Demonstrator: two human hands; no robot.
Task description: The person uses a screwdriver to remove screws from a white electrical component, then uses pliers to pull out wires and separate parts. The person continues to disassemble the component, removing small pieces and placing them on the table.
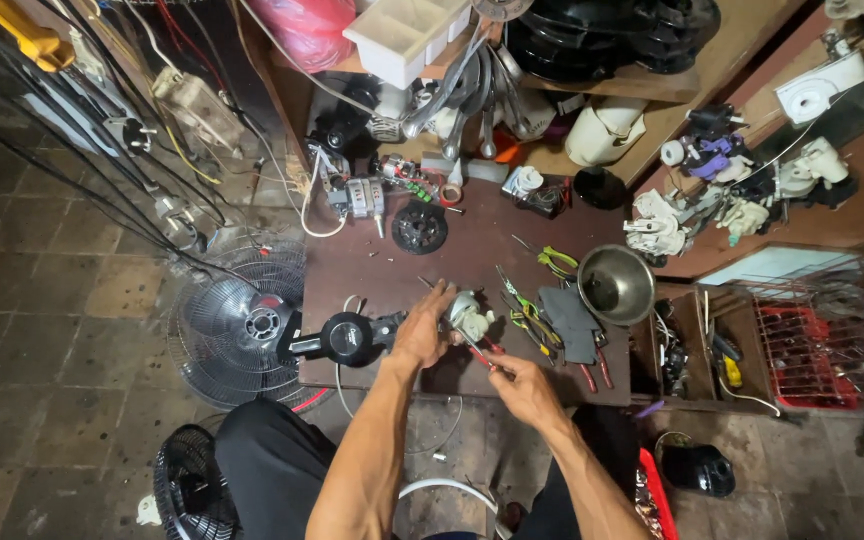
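My left hand [424, 325] grips a small whitish fan motor part [470, 316] over the dark brown workbench [372, 270]. A black fan housing [347, 338] lies just left of that hand. My right hand [524, 385] holds a red-handled tool [480, 353] whose tip points up at the motor part. Both forearms reach in from the bottom of the view.
Pliers with green and yellow handles [535, 318], a dark cloth [568, 320] and a steel bowl [616, 285] lie to the right. A black disc [419, 227] and a motor [362, 195] sit farther back. A fan grille [242, 320] leans at the left; cluttered shelves stand behind.
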